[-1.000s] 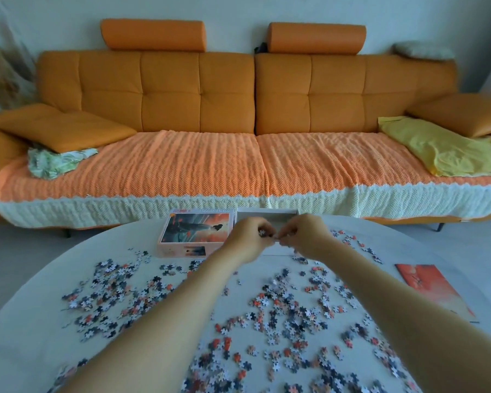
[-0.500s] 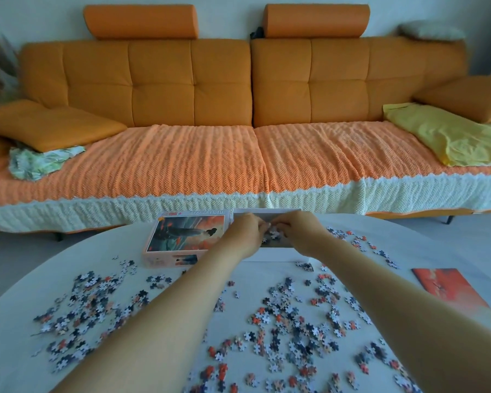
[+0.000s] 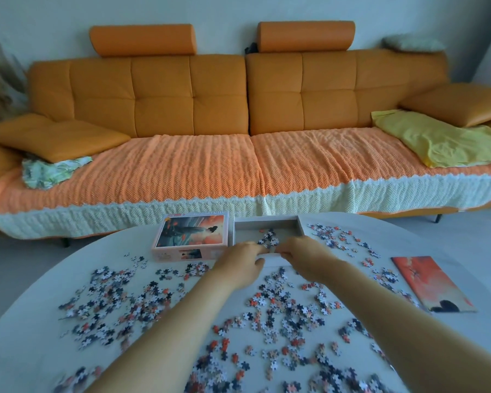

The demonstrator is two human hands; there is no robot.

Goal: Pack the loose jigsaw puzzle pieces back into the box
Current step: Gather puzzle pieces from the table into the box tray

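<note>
1. since a second ago both hands have dropped from a raised pinch above the box to its near rim, and a small cluster of pieces now lies inside where the hands used to hide the view.
2. left hand [image 3: 240,262] rests at the near edge of the box [image 3: 301,226]; its fingers look loosely curled and hold no piece that shows, though the tips are blurred.
3. right hand [image 3: 305,258] sits just beside it, fingers bent over the rim; whether they pinch anything i cannot tell.
4. done so far, by my reckoning: very little. only a small clump of pieces in the box [image 3: 268,238] lies on its grey floor, toward the near side.
5. left to do: nearly everything. loose pieces [image 3: 284,313] are scattered across the white surface [image 3: 26,336], thick to the near left, the near middle and right of the box.
6. lid [image 3: 192,236] lies picture-up just left of the box, and a printed sheet [image 3: 428,282] lies at the right; closing up is a long way off.
</note>
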